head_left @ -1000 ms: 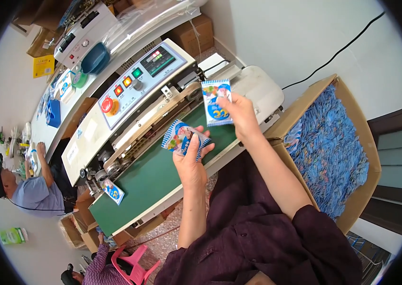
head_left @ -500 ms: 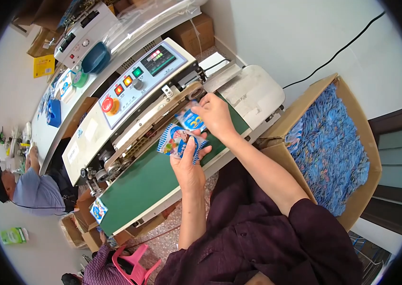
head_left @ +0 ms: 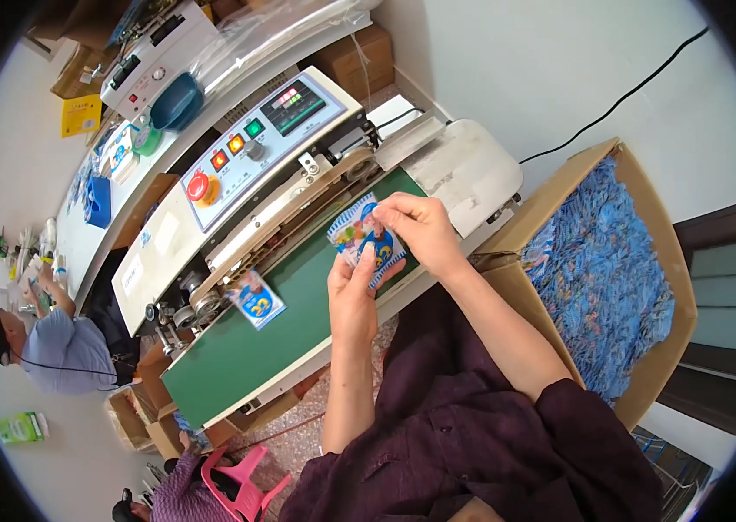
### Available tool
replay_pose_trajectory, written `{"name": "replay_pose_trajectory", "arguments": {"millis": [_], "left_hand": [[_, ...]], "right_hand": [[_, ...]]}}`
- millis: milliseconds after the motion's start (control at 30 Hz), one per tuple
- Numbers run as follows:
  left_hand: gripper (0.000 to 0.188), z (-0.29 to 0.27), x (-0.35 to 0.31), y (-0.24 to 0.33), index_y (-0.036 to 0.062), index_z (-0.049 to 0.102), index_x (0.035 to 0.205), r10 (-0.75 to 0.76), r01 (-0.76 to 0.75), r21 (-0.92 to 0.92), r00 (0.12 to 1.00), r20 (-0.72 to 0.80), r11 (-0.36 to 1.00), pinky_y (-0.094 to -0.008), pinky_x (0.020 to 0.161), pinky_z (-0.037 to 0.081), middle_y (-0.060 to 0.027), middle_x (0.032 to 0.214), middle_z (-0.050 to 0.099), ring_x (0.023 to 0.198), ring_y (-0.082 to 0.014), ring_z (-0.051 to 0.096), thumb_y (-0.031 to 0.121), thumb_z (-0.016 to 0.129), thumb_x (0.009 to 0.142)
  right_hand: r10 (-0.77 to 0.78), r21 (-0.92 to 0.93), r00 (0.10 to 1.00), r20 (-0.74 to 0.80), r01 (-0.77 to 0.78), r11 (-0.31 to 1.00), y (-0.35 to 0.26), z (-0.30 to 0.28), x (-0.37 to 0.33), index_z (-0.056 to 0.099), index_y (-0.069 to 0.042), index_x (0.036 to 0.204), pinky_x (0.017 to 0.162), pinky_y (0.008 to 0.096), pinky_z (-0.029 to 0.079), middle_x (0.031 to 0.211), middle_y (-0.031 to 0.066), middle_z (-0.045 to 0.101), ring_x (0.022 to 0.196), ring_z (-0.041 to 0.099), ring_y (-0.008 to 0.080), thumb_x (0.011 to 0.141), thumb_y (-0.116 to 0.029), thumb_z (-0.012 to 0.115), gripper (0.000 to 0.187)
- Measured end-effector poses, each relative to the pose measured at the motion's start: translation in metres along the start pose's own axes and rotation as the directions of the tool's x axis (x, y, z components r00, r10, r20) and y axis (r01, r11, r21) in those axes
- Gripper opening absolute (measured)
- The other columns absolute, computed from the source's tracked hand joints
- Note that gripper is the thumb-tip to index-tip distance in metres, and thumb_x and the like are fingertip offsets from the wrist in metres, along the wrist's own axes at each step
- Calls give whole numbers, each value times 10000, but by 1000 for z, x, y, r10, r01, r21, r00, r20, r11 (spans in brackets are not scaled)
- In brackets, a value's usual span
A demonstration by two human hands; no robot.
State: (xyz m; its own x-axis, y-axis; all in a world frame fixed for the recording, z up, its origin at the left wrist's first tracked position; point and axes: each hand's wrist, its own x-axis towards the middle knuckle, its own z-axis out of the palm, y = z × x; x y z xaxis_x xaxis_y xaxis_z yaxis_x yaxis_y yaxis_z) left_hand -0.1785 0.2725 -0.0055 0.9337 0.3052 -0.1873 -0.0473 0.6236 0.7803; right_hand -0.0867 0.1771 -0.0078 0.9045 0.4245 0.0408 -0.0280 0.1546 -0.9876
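My left hand [head_left: 356,287] is closed around a small blue-and-white printed packet [head_left: 359,233] with striped ends, held up over the green conveyor belt [head_left: 276,344]; whether more packets lie behind it I cannot tell. The thumb of that hand presses on its front. From the right, my right hand [head_left: 427,230] pinches the packet's upper right edge. Another such packet [head_left: 256,300] lies on the belt to the left, its upper edge by the rollers of the band sealing machine [head_left: 250,178].
A cardboard box [head_left: 683,287] full of blue packets [head_left: 611,287] stands at my right. Behind the machine runs a white worktable [head_left: 137,191] with a blue bowl [head_left: 178,100]. One person [head_left: 68,348] works at far left; another [head_left: 181,491] sits by a pink chair [head_left: 250,496].
My right hand has left the packet at the sealing machine and come back to the one in my left hand. A packet now lies farther left; the one at the belt's left end is gone.
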Motion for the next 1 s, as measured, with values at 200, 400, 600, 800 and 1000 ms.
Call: {"name": "replay_pose_trajectory", "arguments": {"millis": [200, 400, 600, 800, 1000], "left_hand": [[242, 6, 4, -6, 35, 526, 1136, 39, -35, 37, 993, -108, 999, -374, 742, 574, -79, 1067, 621, 930, -179, 627, 104, 553, 905], [226, 9, 7, -9, 33, 549, 1106, 61, -47, 98, 988, -145, 994, -312, 684, 577, -69, 1032, 635, 869, -153, 640, 101, 583, 893], [254, 9, 4, 0, 19, 518, 1135, 47, -41, 44, 988, -148, 998, -355, 700, 577, -155, 1079, 615, 938, -253, 634, 173, 519, 933], [273, 9, 1, 3, -2, 514, 1148, 75, -76, 1, 986, -149, 997, -330, 675, 577, -187, 1074, 614, 933, -257, 637, 172, 517, 937], [283, 1, -8, 7, -2, 508, 1160, 99, -100, 3, 983, -152, 995, -329, 673, 577, -168, 1059, 624, 930, -250, 638, 175, 514, 939]], "right_hand": [[85, 260, 996, 2, -82, 962, -2, -8, -8, 649, 28, 910, 761, 230, 446, 886, 17, 630, 811, 561, 81, 886, -98, 583, 144], [164, 350, 973, 163, -212, 913, 5, -11, -9, 643, 28, 982, 744, 227, 476, 891, 39, 662, 806, 599, 86, 897, -131, 579, 191], [258, 231, 949, -179, -214, 949, 11, -39, 29, 654, 40, 899, 584, 245, 495, 802, 70, 666, 668, 621, 96, 859, -108, 601, 162], [272, 109, 949, -158, -257, 960, 36, -28, 58, 662, 65, 806, 509, 268, 470, 706, 87, 658, 582, 608, 117, 797, -79, 626, 148], [46, -316, 974, -222, -117, 941, 44, 23, 50, 628, 41, 702, 516, 340, 458, 609, 175, 615, 545, 609, 194, 727, -165, 662, 210]]}}
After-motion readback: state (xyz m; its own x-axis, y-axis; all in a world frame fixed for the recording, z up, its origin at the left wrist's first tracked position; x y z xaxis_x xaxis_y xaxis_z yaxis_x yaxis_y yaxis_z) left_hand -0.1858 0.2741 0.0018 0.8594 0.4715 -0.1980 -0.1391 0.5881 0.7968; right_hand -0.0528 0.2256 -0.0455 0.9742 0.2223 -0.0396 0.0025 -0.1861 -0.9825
